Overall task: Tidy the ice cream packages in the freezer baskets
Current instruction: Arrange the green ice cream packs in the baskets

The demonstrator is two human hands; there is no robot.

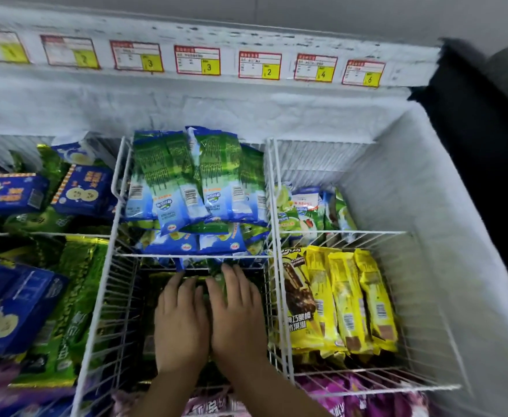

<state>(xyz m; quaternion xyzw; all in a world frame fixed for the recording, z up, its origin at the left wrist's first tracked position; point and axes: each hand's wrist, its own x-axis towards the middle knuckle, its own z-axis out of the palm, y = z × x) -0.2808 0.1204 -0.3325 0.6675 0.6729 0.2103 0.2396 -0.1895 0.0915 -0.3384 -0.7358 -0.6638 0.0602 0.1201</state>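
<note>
Left hand (180, 322) and right hand (238, 317) lie side by side, each grip open, flat fingers pressing dark green ice cream packages (200, 280) in the white wire basket (117, 296).

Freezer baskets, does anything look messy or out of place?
Yes. On the left, blue boxes lie tilted at different angles over green packages. The green-and-blue packages in the middle rear basket are heaped above its rim. The yellow packages at right lie neatly side by side.
</note>
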